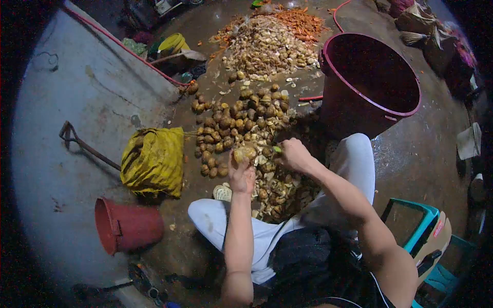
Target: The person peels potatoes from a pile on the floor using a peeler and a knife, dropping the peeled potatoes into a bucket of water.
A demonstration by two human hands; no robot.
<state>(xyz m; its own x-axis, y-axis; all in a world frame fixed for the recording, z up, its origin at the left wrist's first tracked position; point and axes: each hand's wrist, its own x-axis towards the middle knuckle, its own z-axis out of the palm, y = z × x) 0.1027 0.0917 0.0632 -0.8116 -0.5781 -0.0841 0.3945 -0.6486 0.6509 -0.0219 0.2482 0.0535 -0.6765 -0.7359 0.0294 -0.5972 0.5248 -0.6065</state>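
In front of my knees my left hand (pixel 241 177) is raised with its fingers wrapped round a potato (pixel 245 152), whose yellowish surface shows. To the right of it, my right hand (pixel 297 155) is closed on a small tool with a green end (pixel 277 149). The fingers hide the rest of that tool. A small gap separates its green end from the potato. Beyond both hands, a heap of brown potatoes (pixel 226 120) lies on the wet floor. Peelings (pixel 272 192) mixed with potatoes spread between my legs.
A large maroon tub (pixel 354 102) stands ahead on the right. Farther off are pale peelings (pixel 269 49) and orange peelings (pixel 303 23). On the left are a yellow sack (pixel 154 161), a red bucket (pixel 136 226) and a long-handled tool (pixel 92 146). A teal-framed item (pixel 416 215) sits at right.
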